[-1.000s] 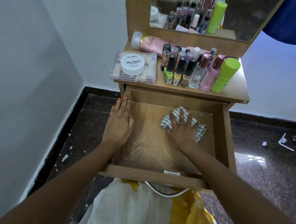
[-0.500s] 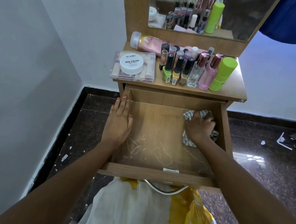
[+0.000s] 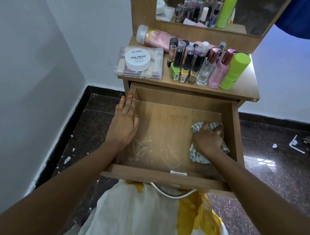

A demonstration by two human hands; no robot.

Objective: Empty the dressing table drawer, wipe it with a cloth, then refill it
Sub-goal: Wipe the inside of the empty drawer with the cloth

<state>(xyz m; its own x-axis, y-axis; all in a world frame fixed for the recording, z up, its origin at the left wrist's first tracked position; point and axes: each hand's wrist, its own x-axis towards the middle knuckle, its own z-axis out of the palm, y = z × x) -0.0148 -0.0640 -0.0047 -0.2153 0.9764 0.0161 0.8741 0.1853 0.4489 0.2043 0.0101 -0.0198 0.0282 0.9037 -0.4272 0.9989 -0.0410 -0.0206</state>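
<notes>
The drawer [image 3: 167,135] stands pulled out below the desk [image 3: 243,90], and nothing lies in it but a cloth and some pale scratch marks on its wooden floor near the front edge. The right hand [image 3: 208,139] is curled into a loose fist around the striped cloth [image 3: 197,156], pressing it down on the drawer floor close to the right wall, about midway between back and front; bits of the cloth stick out beyond the knuckles and under the wrist. The left hand [image 3: 124,120] lies flat and open on the drawer's left wall, fingers stretched toward the back corner, holding nothing. On the desk above the drawer, a clear box [image 3: 140,64] with a round white tub [image 3: 138,59] marked "nail polish" on top sits at the left. Right of the box stand small nail polish bottles [image 3: 185,67], then two taller perfume bottles [image 3: 212,69], then a green bottle [image 3: 234,71]. A pink tube [image 3: 156,37] lies on its side behind them, below the mirror [image 3: 212,6].
</notes>
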